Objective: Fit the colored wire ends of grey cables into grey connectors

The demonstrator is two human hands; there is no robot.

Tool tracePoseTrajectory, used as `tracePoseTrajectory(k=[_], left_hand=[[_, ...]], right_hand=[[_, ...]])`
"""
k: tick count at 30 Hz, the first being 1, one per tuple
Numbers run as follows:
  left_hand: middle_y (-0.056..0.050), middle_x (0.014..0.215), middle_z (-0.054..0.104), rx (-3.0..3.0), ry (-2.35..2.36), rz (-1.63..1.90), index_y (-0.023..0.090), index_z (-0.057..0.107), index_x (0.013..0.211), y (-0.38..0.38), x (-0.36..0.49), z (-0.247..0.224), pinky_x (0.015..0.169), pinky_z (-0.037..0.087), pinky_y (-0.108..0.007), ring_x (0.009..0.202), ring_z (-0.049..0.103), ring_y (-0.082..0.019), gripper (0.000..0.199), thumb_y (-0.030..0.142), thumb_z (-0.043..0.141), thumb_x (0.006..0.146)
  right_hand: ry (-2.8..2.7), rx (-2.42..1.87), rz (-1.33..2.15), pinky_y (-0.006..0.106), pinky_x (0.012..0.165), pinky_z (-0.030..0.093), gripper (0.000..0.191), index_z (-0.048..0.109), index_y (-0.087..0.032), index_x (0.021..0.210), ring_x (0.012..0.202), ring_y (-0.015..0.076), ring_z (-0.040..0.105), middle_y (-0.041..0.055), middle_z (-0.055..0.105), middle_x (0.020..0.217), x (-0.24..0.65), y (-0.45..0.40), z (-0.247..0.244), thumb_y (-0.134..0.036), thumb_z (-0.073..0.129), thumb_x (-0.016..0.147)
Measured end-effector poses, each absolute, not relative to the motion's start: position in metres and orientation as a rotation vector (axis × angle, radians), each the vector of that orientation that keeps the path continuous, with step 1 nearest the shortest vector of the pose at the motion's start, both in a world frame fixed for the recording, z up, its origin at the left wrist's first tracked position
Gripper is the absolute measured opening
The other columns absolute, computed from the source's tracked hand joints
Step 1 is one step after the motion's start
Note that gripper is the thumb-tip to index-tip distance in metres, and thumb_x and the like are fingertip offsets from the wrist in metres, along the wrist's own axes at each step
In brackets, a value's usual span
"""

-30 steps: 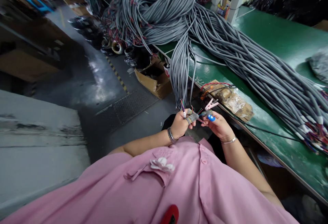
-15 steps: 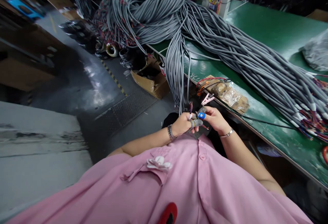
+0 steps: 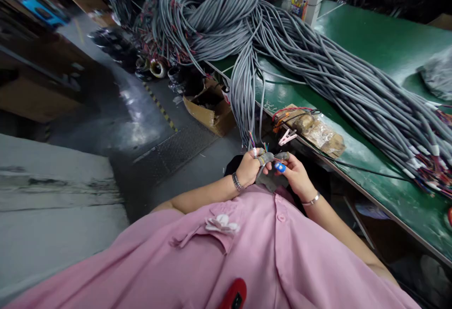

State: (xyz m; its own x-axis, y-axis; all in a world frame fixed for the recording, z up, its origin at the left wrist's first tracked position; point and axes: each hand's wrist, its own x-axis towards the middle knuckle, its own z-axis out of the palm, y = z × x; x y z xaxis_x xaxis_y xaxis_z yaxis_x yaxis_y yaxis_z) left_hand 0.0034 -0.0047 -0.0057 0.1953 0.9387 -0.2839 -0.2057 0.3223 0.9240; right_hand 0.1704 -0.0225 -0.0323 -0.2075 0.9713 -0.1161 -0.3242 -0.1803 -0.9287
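My left hand [image 3: 252,166] is closed round the end of a grey cable, with several thin coloured wires [image 3: 252,140] sticking up past a white band above the fist. Beside it, my right hand [image 3: 293,170] pinches some thin wires [image 3: 278,160] of orange and reddish colour that run between the two hands. Grey finger covers are on some fingers of both hands, and blue tape wraps my right thumb. Both hands are in front of my lap, just off the table edge. Long grey cables [image 3: 243,97] hang down from the table behind my left hand.
A thick bundle of grey cables [image 3: 339,73] lies across the green table [image 3: 381,31]. Near its edge are a wrapped wooden block [image 3: 319,134] and a pink clip [image 3: 287,137]. An open cardboard box [image 3: 212,111] stands on the floor, and a grey-white panel [image 3: 52,215] is at left.
My hands have drawn slightly apart. The coloured wires now fan out above my left fist, and my right fingers have moved to orange-red strands between the hands.
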Motion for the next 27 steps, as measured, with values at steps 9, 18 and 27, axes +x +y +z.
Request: tracePoseTrajectory(k=[9, 18, 27], left_hand=[[-0.004, 0.052, 0.063, 0.924, 0.905, 0.633, 0.011, 0.061, 0.069, -0.004, -0.003, -0.008, 0.037, 0.035, -0.019, 0.037, 0.052, -0.009, 0.034, 0.042, 0.075, 0.070], [-0.002, 0.054, 0.063, 0.917, 0.996, 0.938, 0.014, 0.056, 0.066, -0.006, -0.001, -0.013, 0.038, 0.039, -0.019, 0.039, 0.052, -0.009, 0.031, 0.038, 0.075, 0.072], [-0.003, 0.058, 0.064, 1.026, 1.043, 0.913, 0.013, 0.060, 0.069, -0.012, -0.001, -0.009, 0.044, 0.042, -0.020, 0.043, 0.055, -0.008, 0.033, 0.043, 0.071, 0.075]], right_hand=[[-1.041, -0.964, 1.512, 0.025, 0.059, 0.044, 0.022, 0.066, -0.022, 0.081, 0.063, 0.0117, 0.051, -0.0013, 0.059, 0.072, 0.162, -0.012, -0.029, -0.042, 0.075, 0.075], [-0.749, -1.112, 1.607, 0.026, 0.057, 0.048, 0.047, 0.063, -0.020, 0.084, 0.060, 0.0113, 0.053, 0.0018, 0.062, 0.077, 0.159, -0.020, -0.036, -0.067, 0.061, 0.077], [-0.911, -1.112, 1.592, 0.024, 0.053, 0.044, 0.029, 0.060, -0.020, 0.077, 0.053, 0.0087, 0.044, -0.0053, 0.052, 0.061, 0.154, -0.019, -0.014, -0.044, 0.076, 0.072]])
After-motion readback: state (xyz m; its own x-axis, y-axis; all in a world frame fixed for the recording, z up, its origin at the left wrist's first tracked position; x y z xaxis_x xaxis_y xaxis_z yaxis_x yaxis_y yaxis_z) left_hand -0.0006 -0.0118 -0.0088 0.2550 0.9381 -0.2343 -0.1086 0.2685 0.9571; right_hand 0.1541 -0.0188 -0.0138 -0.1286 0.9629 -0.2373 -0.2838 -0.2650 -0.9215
